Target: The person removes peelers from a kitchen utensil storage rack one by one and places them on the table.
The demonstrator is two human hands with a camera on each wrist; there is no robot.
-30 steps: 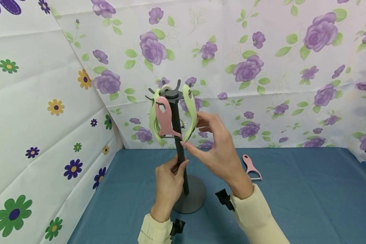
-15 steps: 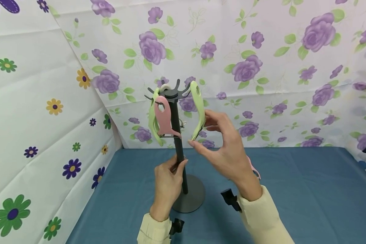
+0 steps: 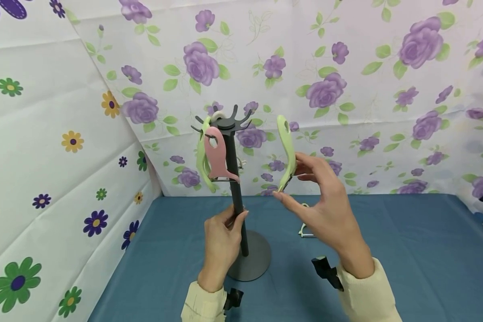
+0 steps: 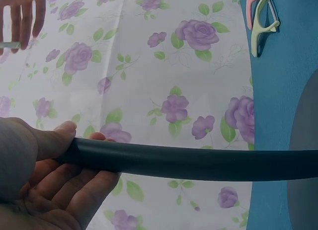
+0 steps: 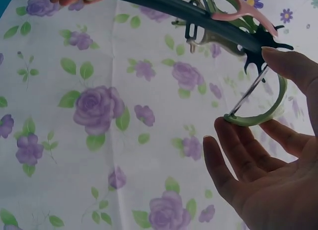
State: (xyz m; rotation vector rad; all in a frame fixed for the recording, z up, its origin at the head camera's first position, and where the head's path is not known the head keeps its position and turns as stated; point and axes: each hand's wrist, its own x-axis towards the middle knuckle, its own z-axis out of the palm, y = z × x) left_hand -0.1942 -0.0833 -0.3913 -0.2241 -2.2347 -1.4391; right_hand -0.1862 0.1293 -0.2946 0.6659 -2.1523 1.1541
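My left hand grips the black pole of an upright hook stand, thumb and fingers wrapped round it in the left wrist view. To the right of the stand, my right hand pinches a light green Y-shaped peeler across its head, the thumb at one side and fingertips at the other. Its handle points up, apart from the hooks. In the right wrist view the blade shows between thumb and fingers. A pink peeler hangs at the stand's front, with another green peeler beside it.
A pale peeler hangs behind the pole. On the blue tablecloth beyond my right hand lie a green peeler and a pink peeler. The stand's round base rests on the cloth. Flowered sheets enclose the back and left.
The green peeler in my right hand has come off its hook and moved right, away from the stand. My left hand stays on the pole.
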